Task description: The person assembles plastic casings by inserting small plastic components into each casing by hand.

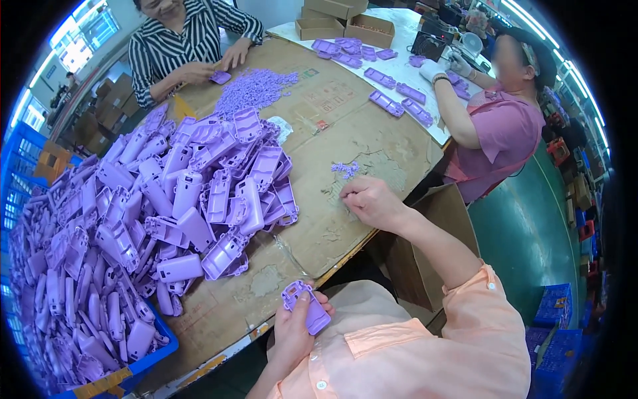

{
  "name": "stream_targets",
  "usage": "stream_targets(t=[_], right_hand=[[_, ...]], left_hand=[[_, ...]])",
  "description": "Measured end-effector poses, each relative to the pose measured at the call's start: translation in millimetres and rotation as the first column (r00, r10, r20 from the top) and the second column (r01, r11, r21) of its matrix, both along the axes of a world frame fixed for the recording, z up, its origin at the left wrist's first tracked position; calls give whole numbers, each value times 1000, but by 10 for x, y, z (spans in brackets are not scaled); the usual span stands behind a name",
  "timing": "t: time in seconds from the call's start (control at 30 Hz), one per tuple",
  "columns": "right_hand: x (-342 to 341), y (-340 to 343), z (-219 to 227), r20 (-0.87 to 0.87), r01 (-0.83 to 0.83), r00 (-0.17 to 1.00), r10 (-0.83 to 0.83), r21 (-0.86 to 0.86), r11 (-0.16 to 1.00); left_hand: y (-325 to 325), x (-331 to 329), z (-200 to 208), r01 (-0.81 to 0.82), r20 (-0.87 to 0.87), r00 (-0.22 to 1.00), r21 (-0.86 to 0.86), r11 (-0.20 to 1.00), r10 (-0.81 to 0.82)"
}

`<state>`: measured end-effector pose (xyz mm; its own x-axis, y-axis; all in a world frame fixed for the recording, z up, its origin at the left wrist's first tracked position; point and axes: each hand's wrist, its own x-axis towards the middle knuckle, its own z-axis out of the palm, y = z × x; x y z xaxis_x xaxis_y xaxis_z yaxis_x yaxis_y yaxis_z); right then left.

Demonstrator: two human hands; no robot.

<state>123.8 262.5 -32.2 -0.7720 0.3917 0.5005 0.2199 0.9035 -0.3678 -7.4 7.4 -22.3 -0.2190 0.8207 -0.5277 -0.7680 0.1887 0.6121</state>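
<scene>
My left hand (293, 330) grips a purple plastic housing (316, 318) close to my body, just off the table's near edge. The thumb lies across its open inner side. My right hand (376, 203) is closed above the cardboard-covered table, fingertips pinched together; whatever they hold is hidden or too small to name. Just beyond those fingers lies a small cluster of tiny purple plastic parts (345, 169). A large heap of similar purple housings (189, 193) spreads to the left of my hands.
A blue crate (166, 338) full of housings stands at the left. A big pile of tiny purple parts (256, 92) lies farther back. One co-worker (189, 46) sits opposite; another (495, 123), in white gloves, works at the right beside a white table (425, 110). A cardboard box (438, 243) stands below the edge.
</scene>
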Motion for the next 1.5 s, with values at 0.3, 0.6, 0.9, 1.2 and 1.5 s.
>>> stream_targets(t=[0.3, 0.6, 0.9, 1.2, 1.5], right_hand=[[-169, 151, 39, 404, 5, 915, -23, 45, 999], [-127, 33, -58, 320, 147, 933, -163, 75, 986], [0, -126, 1, 108, 85, 992, -70, -142, 986], [-50, -692, 390, -130, -72, 992, 6, -510, 857], [-157, -1278, 390, -344, -303, 912, 223, -199, 932]], left_hand=[[-28, -11, 56, -17, -15, 1000, -63, 998, 16], [-46, -17, -1, -18, -24, 1000, -5, 1000, 18], [-57, -8, 27, -36, -16, 999, -46, 998, 35], [-2, -35, 84, -19, -5, 1000, 34, 999, 19], [-17, -62, 225, -29, -4, 1000, 164, 986, 30]])
